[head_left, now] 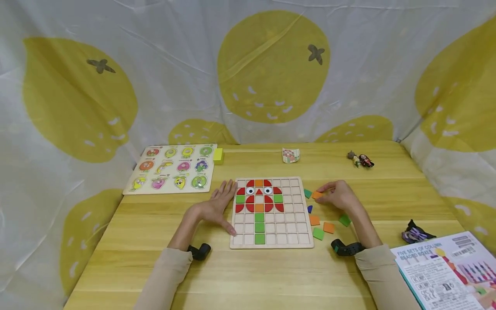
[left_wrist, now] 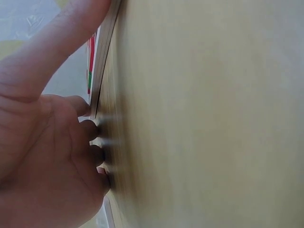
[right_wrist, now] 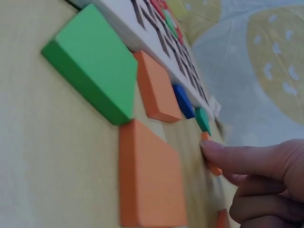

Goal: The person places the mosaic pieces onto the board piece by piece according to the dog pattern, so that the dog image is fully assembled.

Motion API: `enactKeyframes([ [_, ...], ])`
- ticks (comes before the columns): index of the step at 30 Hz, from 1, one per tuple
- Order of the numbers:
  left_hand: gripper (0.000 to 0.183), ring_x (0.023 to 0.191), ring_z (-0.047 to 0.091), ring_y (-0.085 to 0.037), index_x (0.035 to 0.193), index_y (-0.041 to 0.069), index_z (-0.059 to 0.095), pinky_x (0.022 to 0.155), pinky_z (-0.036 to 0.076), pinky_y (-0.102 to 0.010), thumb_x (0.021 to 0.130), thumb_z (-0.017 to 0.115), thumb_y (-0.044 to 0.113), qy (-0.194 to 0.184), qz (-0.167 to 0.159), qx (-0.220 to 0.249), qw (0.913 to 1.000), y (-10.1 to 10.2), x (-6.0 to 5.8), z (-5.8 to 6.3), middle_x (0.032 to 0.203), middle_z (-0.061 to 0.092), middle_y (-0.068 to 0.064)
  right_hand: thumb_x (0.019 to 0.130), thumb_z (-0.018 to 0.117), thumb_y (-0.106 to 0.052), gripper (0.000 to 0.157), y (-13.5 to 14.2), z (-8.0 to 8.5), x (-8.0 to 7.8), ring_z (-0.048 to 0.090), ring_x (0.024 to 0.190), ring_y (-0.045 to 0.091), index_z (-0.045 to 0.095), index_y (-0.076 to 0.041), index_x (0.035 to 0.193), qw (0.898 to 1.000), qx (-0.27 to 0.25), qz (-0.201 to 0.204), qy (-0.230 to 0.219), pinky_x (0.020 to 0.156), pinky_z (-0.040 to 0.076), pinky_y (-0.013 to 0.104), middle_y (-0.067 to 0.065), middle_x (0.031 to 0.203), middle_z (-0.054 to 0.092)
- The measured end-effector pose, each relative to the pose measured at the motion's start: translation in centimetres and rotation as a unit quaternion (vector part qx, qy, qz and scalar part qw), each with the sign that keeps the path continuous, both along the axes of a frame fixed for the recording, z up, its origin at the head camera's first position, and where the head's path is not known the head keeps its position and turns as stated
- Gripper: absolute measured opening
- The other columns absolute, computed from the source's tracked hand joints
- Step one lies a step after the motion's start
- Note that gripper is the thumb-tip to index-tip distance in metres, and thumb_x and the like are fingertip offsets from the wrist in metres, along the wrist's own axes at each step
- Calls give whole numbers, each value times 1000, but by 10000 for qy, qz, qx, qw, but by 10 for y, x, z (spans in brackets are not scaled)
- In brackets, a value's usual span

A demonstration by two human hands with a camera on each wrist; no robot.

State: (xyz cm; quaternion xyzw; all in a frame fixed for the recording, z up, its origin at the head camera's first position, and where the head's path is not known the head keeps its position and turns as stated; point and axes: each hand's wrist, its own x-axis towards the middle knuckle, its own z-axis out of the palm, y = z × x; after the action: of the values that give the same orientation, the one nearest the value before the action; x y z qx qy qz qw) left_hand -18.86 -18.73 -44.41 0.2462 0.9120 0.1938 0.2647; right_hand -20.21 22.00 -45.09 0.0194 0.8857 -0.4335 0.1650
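Note:
A wooden grid board (head_left: 290, 228) lies on the table, its upper left squares filled with red, orange and green pieces and two eye pieces. A column of green squares (head_left: 259, 227) runs below them. My left hand (head_left: 214, 206) rests at the board's left edge, fingers spread and thumb by the lower corner. To the right of the board, my right hand (head_left: 341, 196) pinches an orange square tile (head_left: 317, 195) between thumb and finger. Nearby lie a blue piece (right_wrist: 183, 101), a teal tile (right_wrist: 202, 119), and several loose orange and green tiles (right_wrist: 97, 66).
A fruit puzzle board (head_left: 170, 170) and a yellow block (head_left: 218, 156) stand at the back left. Behind the grid board lies a small picture card (head_left: 291, 155). Small figurines (head_left: 360, 159), a dark purple bundle (head_left: 416, 232) and a printed box (head_left: 445, 267) are on the right.

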Motion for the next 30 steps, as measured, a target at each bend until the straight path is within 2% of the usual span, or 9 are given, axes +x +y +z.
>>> enactKeyframes([
  [5,147,148,-21,-37,154,9,-14,122,-3,-56,57,86,57,-40,48,7,10000,-1,0,0,160,-22,-15,84,74,-17,32,-10,10,5,27,51,10,68,2,109,9990,-153,414,62,48,27,24,-6,56,31],
  [9,147,148,-22,-37,154,9,-14,122,-3,-56,57,86,57,-34,40,1,10000,-2,0,1,160,-22,-15,81,78,-21,27,-47,17,15,27,50,12,72,-8,104,9930,-477,1072,151,48,27,24,-4,55,30],
  [12,147,148,-22,-37,154,8,-14,122,-4,-56,57,86,57,-26,10,-9,10000,-1,-1,0,160,-22,-15,78,81,-22,24,-80,14,25,33,54,13,74,-13,99,9853,-598,1597,76,50,28,22,-2,58,40],
  [14,147,148,-22,-37,153,8,-14,122,-4,-56,58,86,57,-26,-17,-15,10000,0,-1,1,160,-22,-15,77,81,-22,22,-96,11,30,36,56,13,75,-13,97,9826,-608,1756,51,50,27,20,-2,60,44],
  [18,147,148,-22,-35,153,8,-14,122,-6,-54,57,86,57,-35,-28,-35,10000,2,-2,2,160,-23,-14,75,83,-22,22,-111,7,35,36,57,13,75,-13,93,9856,-457,1611,226,49,24,20,-1,61,46],
  [25,147,148,-23,-34,153,9,-15,122,-6,-53,58,86,57,-62,-48,-127,9999,2,-2,3,160,-23,-13,73,83,-15,19,-108,4,35,37,59,15,79,-17,92,9910,-356,1275,220,50,22,20,1,65,52],
  [30,147,148,-23,-35,153,9,-15,122,-5,-55,58,86,57,-47,-55,-84,9999,2,-2,2,160,-23,-15,74,83,-17,18,-112,4,38,38,60,13,79,-17,92,9890,-293,1395,391,50,25,18,2,67,60],
])
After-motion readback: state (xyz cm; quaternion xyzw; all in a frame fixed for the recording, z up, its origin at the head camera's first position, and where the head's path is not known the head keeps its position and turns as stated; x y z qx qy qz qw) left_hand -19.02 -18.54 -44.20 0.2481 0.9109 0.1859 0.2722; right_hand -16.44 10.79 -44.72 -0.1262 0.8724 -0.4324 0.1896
